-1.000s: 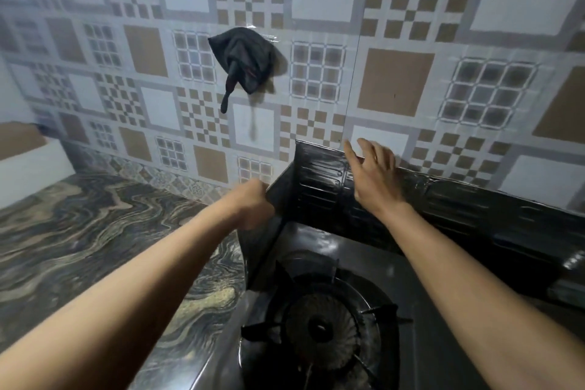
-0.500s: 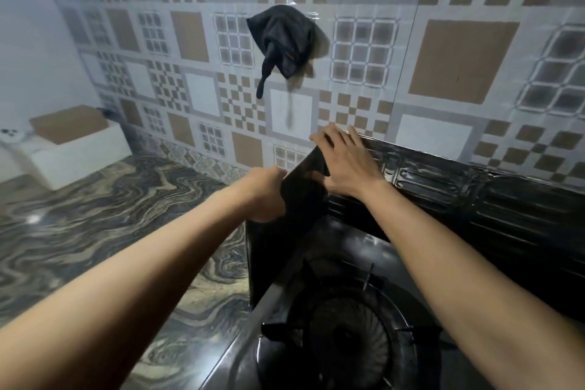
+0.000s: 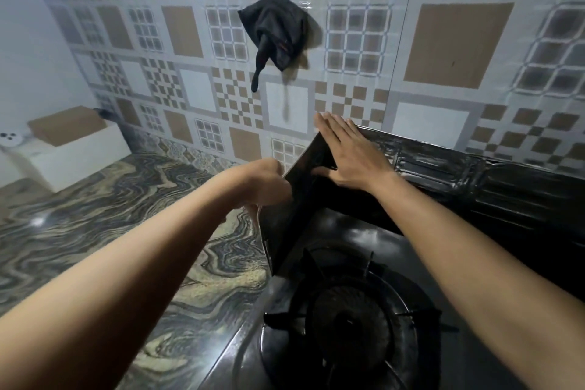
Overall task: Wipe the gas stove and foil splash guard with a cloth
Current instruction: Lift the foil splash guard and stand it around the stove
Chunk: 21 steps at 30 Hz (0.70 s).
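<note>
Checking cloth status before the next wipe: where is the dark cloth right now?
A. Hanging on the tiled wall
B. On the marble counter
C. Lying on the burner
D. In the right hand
A: the dark cloth hangs on the tiled wall above the splash guard, while both hands are at the guard's corner.

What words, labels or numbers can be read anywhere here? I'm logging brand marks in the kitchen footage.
None can be read.
Cloth on the wall: a small red mark, too small to read.
Box on the counter: no print shows.
Splash guard and stove: embossed panels and glare only, no lettering.
Both hands, left hand and right hand, rest on the guard and hide part of it.
</note>
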Each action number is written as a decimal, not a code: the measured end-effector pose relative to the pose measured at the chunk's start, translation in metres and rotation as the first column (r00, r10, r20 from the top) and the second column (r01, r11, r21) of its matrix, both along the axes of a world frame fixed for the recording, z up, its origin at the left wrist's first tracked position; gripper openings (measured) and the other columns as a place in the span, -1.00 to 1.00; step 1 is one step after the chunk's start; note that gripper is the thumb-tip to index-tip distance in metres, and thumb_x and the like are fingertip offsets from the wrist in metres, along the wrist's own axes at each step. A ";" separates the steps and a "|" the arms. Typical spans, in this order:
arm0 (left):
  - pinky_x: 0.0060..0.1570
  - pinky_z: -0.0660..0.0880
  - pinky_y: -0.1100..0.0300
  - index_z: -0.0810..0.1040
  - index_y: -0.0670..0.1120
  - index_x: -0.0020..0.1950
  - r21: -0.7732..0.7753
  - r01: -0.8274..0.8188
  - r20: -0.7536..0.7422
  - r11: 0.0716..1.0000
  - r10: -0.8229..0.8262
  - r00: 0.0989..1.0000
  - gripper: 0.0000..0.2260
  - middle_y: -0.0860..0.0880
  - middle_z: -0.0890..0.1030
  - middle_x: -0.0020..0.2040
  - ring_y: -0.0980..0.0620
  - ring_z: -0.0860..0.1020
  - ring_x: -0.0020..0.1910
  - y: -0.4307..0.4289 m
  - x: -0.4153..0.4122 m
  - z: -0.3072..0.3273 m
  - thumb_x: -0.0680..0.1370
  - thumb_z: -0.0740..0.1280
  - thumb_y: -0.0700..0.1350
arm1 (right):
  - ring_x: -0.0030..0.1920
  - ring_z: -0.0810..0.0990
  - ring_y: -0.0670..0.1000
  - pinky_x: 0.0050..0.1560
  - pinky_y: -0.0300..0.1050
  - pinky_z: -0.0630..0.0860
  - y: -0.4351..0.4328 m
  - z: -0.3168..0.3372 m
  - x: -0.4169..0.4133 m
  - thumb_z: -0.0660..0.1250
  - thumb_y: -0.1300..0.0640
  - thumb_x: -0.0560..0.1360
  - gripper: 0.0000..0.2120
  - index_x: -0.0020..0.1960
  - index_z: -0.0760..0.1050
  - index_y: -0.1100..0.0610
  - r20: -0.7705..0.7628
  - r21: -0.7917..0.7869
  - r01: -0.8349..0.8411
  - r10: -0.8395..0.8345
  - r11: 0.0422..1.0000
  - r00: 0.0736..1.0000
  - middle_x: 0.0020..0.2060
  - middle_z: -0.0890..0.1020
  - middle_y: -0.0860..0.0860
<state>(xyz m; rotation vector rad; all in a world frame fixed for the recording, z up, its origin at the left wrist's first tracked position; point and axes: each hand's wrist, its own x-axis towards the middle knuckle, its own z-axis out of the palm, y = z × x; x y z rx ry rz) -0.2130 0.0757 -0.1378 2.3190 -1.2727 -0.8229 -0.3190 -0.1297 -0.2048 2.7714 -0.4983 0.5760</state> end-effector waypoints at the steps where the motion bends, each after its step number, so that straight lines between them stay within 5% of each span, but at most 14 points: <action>1: -0.36 0.65 -0.01 0.62 -0.28 0.04 0.024 -0.018 -0.010 1.000 0.018 1.000 -0.82 -0.28 0.68 -0.07 -0.23 0.70 -0.19 -0.003 -0.002 0.005 0.49 0.30 -0.27 | 0.59 0.00 0.15 0.57 0.09 -0.02 0.001 0.001 -0.008 0.24 -0.31 0.51 -0.04 0.60 -0.17 0.17 0.010 -0.009 0.006 -0.006 1.000 1.000 0.59 0.03 0.20; 4: -0.14 0.67 -0.09 0.52 -0.21 0.31 -0.010 -0.012 0.064 1.000 0.013 0.998 -0.63 -0.21 0.65 0.13 -0.22 0.67 -0.02 -0.016 -0.009 0.014 0.51 0.36 -0.21 | 0.53 0.22 0.22 0.53 0.13 0.14 0.002 -0.001 -0.034 0.37 -0.06 0.49 -0.21 0.57 0.13 0.19 0.017 -0.106 0.042 -0.041 0.994 0.999 0.52 0.24 0.26; 7: 0.23 0.53 -0.07 0.11 -0.06 0.60 -0.029 0.063 0.201 0.998 -0.056 0.978 -0.29 -0.17 0.38 0.49 -0.21 0.50 0.33 -0.029 -0.010 0.011 0.49 0.31 -0.26 | 0.43 0.37 0.26 0.46 0.17 0.22 -0.003 -0.007 -0.055 0.46 0.11 0.39 -0.33 0.44 0.38 0.23 -0.027 -0.301 0.156 -0.172 0.941 0.985 0.43 0.39 0.28; 13: 0.36 0.32 0.07 -0.06 -0.08 0.63 -0.029 0.098 0.216 0.995 -0.089 0.972 -0.24 -0.20 0.33 0.52 -0.19 0.34 0.46 -0.040 -0.014 0.000 0.49 0.21 -0.32 | 0.57 -0.26 0.23 0.50 0.31 -0.23 -0.018 -0.029 -0.063 0.14 0.14 0.61 -0.26 0.56 -0.30 0.17 -0.175 -0.360 0.408 -0.490 0.839 0.854 0.57 -0.23 0.19; 18: 0.41 0.30 0.04 -0.20 -0.02 0.63 -0.053 0.096 0.228 0.994 -0.081 0.970 -0.17 -0.25 0.33 0.51 -0.22 0.34 0.46 -0.047 -0.010 -0.004 0.50 0.20 -0.34 | 0.56 -0.28 0.20 0.52 0.25 -0.21 -0.040 -0.040 -0.056 0.08 0.25 0.60 -0.28 0.57 -0.33 0.17 -0.136 -0.375 0.365 -0.440 0.852 0.888 0.54 -0.31 0.17; 21: 0.41 0.28 0.03 -0.19 -0.01 0.63 -0.065 0.109 0.235 0.992 -0.091 0.968 -0.18 -0.23 0.33 0.52 -0.21 0.33 0.47 -0.053 -0.006 -0.004 0.50 0.19 -0.34 | 0.55 -0.31 0.22 0.52 0.29 -0.19 -0.040 -0.043 -0.051 0.21 0.20 0.57 -0.18 0.58 -0.32 0.14 -0.133 -0.380 0.369 -0.445 0.848 0.886 0.55 -0.30 0.21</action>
